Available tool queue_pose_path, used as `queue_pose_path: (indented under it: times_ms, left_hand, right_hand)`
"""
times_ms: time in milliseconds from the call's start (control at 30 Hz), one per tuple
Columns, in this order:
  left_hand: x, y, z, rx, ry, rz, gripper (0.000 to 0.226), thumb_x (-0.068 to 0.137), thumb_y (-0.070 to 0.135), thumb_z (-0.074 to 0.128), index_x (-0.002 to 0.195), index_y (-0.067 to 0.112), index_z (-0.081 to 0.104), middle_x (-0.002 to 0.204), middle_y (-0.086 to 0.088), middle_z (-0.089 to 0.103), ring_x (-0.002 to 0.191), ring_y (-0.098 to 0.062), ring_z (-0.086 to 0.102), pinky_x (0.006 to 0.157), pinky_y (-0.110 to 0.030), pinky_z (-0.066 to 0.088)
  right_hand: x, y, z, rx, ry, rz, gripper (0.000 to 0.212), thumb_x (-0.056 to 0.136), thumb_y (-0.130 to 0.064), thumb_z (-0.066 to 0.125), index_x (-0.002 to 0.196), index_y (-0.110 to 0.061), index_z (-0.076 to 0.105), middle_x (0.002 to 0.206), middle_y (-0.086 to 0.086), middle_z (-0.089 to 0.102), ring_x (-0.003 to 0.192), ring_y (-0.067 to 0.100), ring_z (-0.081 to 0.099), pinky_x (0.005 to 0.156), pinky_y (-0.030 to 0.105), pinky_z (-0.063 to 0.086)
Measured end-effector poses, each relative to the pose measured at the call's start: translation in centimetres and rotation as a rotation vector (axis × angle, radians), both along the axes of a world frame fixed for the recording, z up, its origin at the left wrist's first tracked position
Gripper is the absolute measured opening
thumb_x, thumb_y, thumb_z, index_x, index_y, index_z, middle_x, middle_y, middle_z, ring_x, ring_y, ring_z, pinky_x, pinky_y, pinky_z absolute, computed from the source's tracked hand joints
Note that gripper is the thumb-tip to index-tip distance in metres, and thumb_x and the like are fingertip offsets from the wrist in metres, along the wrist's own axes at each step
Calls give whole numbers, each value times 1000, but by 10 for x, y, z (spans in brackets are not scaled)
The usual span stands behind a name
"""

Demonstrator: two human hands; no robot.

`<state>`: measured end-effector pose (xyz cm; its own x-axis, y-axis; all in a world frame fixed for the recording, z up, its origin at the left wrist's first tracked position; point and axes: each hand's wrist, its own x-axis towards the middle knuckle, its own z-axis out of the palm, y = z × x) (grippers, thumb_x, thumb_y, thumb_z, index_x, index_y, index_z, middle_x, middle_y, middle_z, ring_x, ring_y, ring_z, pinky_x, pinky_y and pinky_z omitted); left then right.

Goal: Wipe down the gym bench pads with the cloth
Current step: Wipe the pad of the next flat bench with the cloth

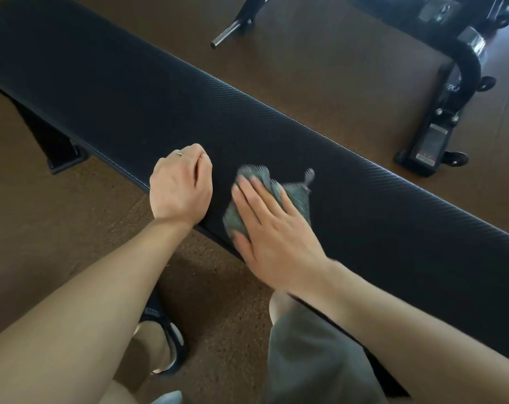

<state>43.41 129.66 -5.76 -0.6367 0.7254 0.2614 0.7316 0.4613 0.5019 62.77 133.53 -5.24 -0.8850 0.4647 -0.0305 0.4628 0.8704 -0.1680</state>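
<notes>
While the right hand presses flat on the cloth, left hand curled empty at nine o'clock, the cloth could bunch and skip on the pad.

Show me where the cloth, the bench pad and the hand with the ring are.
cloth (295, 199): head view, grey fabric beside the right hand's fingers.
bench pad (148, 91): head view, bare black top surface.
left hand (180, 185): head view, back of the hand.
</notes>
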Motion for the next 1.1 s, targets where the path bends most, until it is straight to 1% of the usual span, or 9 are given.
queue_pose_path:
  times_ms: [100,200,333,467,700,767,867,1000,1100]
  left_hand:
    - [0,0,1,10,9,-6,34,99,25,30,76,14,51,71,1,56,68,-24,51,75,-46,46]
    - [-1,-1,-1,6,-5,3,33,99,25,30,75,14,51,70,1,55,67,-26,51,70,-45,45]
    - [-1,-1,-2,22,4,-11,31,98,21,33,74,13,50,68,0,53,66,-27,49,67,-41,42]
    - [-1,0,-2,19,24,-25,29,99,17,37,73,12,49,67,-1,52,64,-27,49,68,-39,40]
    - [-1,-3,-2,26,-6,-8,28,98,19,35,73,15,47,66,-1,51,66,-24,49,66,-40,42]
    - [-2,-2,-4,14,-10,-10,28,98,21,33,74,16,48,67,0,52,67,-24,50,66,-41,43]
    - [-2,-1,-4,3,9,-11,29,98,20,34,73,15,47,66,1,51,66,-24,49,67,-42,44]
    - [1,2,-3,-2,24,0,29,98,18,36,72,14,47,64,1,50,64,-25,48,69,-42,43]
    - [3,1,-2,2,40,8,29,98,20,36,72,13,47,65,1,50,64,-25,47,70,-41,42]
  right_hand:
    - [-40,14,3,-62,-50,-61,69,109,-48,22,165,-13,4,174,4,-3,159,17,-11,129,45,-4]
    - [-8,3,7,-107,-82,1,69,109,-49,21,165,-16,-2,173,0,-11,157,14,-19,129,44,-4]
    - [57,-29,9,-62,-118,91,70,107,-49,24,165,-15,5,174,0,-3,159,17,-10,128,43,1]
    - [33,2,9,-105,-105,128,68,106,-51,20,166,-22,4,173,-5,-2,158,11,-12,129,40,-3]
    - [-67,95,8,-165,-38,-109,63,110,-47,23,166,-24,5,173,-9,-2,158,8,-9,129,42,-3]
    - [-53,109,9,-167,-27,-163,62,110,-46,23,166,-26,6,173,-10,-1,158,7,-7,128,37,-6]
    - [8,119,9,-139,-11,-405,60,110,-45,24,166,-27,10,173,-9,5,158,8,0,126,32,-4]
    - [80,106,17,-197,-97,-605,62,109,-48,17,165,-32,-1,172,-13,-2,157,4,-7,126,33,-6]
    - [70,101,13,-160,-113,-655,63,108,-46,14,165,-26,-5,173,-10,-8,157,6,-12,127,36,-8]
